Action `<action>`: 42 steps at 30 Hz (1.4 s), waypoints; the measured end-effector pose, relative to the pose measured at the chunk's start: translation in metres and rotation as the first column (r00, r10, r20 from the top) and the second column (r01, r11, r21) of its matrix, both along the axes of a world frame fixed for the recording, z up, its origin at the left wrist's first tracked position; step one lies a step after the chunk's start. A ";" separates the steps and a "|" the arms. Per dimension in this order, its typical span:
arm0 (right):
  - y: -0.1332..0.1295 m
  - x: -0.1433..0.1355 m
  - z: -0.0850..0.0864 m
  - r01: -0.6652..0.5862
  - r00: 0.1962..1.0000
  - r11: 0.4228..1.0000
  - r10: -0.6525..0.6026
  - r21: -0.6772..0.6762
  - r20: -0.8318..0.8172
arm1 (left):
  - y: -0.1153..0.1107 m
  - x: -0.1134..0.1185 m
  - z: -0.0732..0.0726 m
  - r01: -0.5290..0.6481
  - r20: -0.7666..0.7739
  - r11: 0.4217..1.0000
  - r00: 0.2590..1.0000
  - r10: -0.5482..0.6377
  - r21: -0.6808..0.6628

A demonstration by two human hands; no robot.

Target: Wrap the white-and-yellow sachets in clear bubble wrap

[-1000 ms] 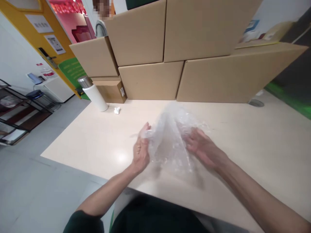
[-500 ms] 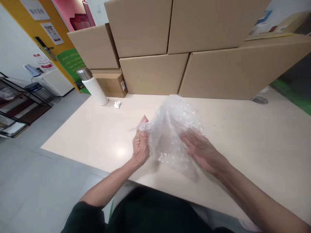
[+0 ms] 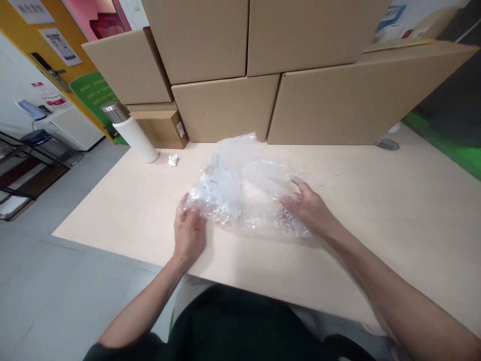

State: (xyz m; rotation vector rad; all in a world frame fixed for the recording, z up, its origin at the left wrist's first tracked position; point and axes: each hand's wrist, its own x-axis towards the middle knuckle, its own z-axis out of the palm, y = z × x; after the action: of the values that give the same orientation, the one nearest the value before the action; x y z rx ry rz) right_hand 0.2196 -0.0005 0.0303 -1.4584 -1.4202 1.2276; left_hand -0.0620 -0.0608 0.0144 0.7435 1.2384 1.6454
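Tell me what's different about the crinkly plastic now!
The clear plastic was bunched up; now it's spread wider between the left hand, which moved left, and the right hand, which moved slightly forward. Both still touch it. The white bottle and cardboard boxes stayed put.

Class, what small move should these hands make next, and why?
Perhaps ease the bare left hand and bare right hand slightly apart: they are at opposite sides of the crinkled, clear plastic film, which looks rumpled between them.
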 end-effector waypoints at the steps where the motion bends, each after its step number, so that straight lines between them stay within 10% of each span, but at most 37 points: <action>1: 0.002 0.002 0.001 0.041 0.999 0.999 -0.040 -0.012 0.028 | -0.003 -0.010 0.001 -0.021 -0.044 0.999 0.999 0.019 -0.049; 14: 0.026 0.027 0.009 0.237 0.969 0.968 -0.242 -0.083 -0.059 | 0.032 -0.061 0.000 0.147 -0.571 0.950 0.770 -0.285 -0.276; 19: 0.034 0.038 -0.005 0.286 0.956 0.958 -0.283 -0.033 0.074 | 0.022 -0.050 0.021 0.075 -0.933 0.974 0.281 -0.225 -0.212; 23: 0.036 0.040 -0.017 0.251 0.964 0.968 -0.248 -0.021 0.096 | 0.019 -0.012 0.024 0.361 -0.980 0.914 -0.139 -0.143 -0.184; 25: 0.036 0.039 -0.016 0.265 0.959 0.964 -0.261 -0.025 0.110 | 0.020 0.004 0.020 0.467 -0.972 0.869 -0.226 -0.063 -0.164; 27: 0.035 0.038 -0.011 0.278 0.955 0.960 -0.272 -0.036 0.119 | 0.023 0.009 0.016 0.519 -0.988 0.851 -0.156 0.002 -0.080; 29: 0.034 0.039 -0.006 0.266 0.956 0.963 -0.259 -0.038 0.137 | 0.023 0.001 0.015 0.465 -0.996 0.882 0.076 0.050 0.080; 33: 0.036 0.049 -0.002 0.190 0.951 0.982 -0.181 -0.014 0.252 | 0.013 -0.052 0.016 0.033 -0.809 0.964 0.552 0.201 0.263; 35: 0.039 0.054 -0.004 0.164 0.930 0.986 -0.147 -0.023 0.337 | 0.004 -0.082 0.016 -0.152 -0.823 0.968 0.510 0.248 0.198; 38: 0.043 0.060 -0.009 0.141 0.903 0.989 -0.111 -0.043 0.415 | -0.008 -0.104 0.017 -0.303 -0.955 0.930 0.142 0.261 0.209; 40: 0.045 0.062 -0.013 0.128 0.896 0.991 -0.094 -0.051 0.433 | -0.009 -0.096 0.019 -0.262 -0.971 0.936 -0.006 0.241 0.234; 42: 0.045 0.062 -0.017 0.121 0.895 0.991 -0.087 -0.049 0.437 | -0.003 -0.075 0.022 -0.138 -0.988 0.979 0.004 0.153 0.151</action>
State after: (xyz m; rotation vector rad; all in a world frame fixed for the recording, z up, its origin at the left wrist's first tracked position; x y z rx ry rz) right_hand 0.2820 0.0449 0.0134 -1.9228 -1.5674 0.9297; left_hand -0.1369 -0.0638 0.0360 2.1139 2.3575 1.0471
